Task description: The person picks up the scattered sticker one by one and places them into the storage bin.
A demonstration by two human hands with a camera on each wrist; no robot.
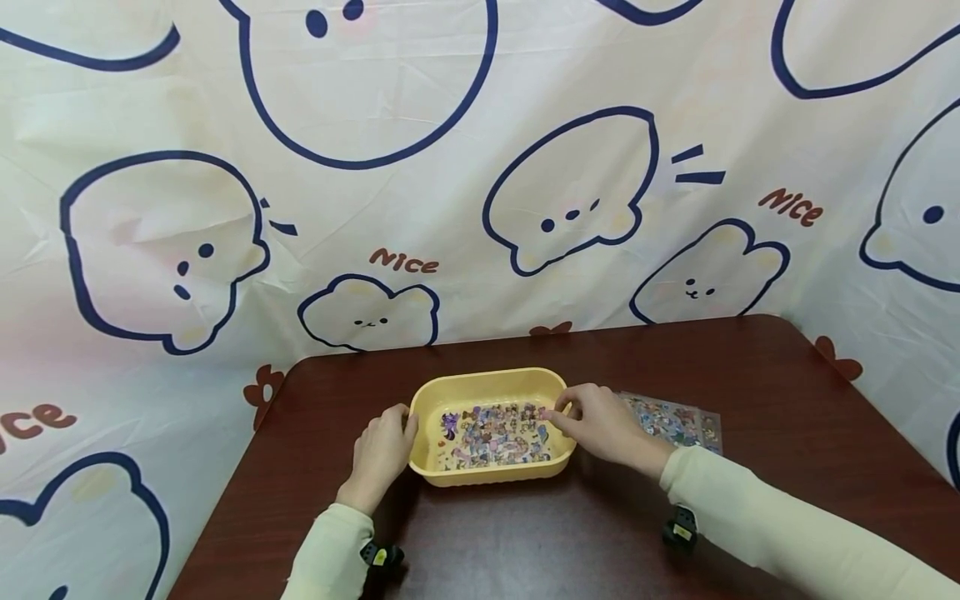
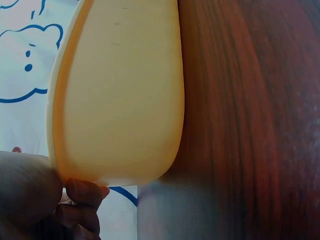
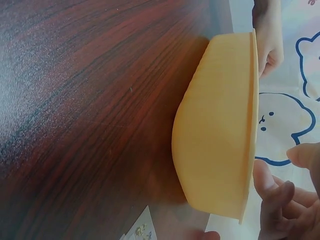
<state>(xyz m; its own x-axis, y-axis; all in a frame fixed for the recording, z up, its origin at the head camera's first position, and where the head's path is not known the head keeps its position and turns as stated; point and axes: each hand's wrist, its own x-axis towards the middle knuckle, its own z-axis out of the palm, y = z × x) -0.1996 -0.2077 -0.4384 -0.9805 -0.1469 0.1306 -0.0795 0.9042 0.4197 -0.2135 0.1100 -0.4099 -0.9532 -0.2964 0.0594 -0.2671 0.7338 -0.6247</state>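
Observation:
A yellow tray (image 1: 491,477) holds many small colourful character stickers (image 1: 502,435); its outer wall fills much of the left wrist view (image 2: 120,100) and right wrist view (image 3: 217,125). My left hand (image 1: 380,450) grips the left end, its thumb and curled fingers (image 2: 82,192) at the rim. At the right end is my right hand (image 1: 607,421), loosely bent, its fingers (image 3: 265,180) against the rim and its thumb raised above the tray opening, apart from the rim.
On the dark wooden table (image 1: 480,542), a clear sheet of colourful stickers (image 1: 678,423) lies right of the tray, partly behind my right hand. A pale cloth (image 1: 465,208) with blue cartoon outlines hangs around the table's back and sides.

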